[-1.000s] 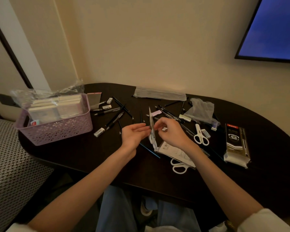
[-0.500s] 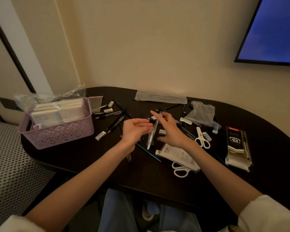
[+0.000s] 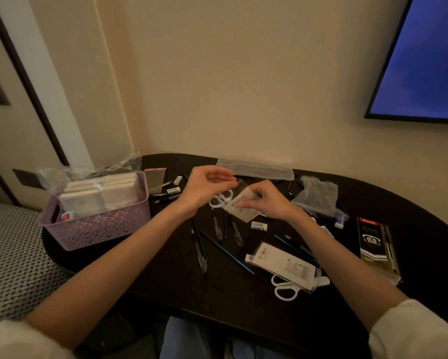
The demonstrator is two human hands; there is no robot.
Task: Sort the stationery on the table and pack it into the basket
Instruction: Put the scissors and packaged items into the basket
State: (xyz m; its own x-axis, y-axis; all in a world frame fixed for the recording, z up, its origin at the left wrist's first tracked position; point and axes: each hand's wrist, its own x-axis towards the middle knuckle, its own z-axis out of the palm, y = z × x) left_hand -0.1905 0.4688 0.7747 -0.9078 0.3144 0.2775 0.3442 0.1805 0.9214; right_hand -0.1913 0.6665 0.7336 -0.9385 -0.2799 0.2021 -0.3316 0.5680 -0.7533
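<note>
Both hands have risen and moved toward the back of the bench since the earlier frame, taking the packet with them. Right hand pinches the packaged scissors above the clutter; left hand hovers beside it, fingers relaxed and spread, gripping nothing. Lilac basket sits at the bench's left edge, already holding wrapped pads. Pens, erasers, another scissors pack and a refill box crowd the dark bench; its near edge is bare. A screen hangs on the cream wall.
</note>
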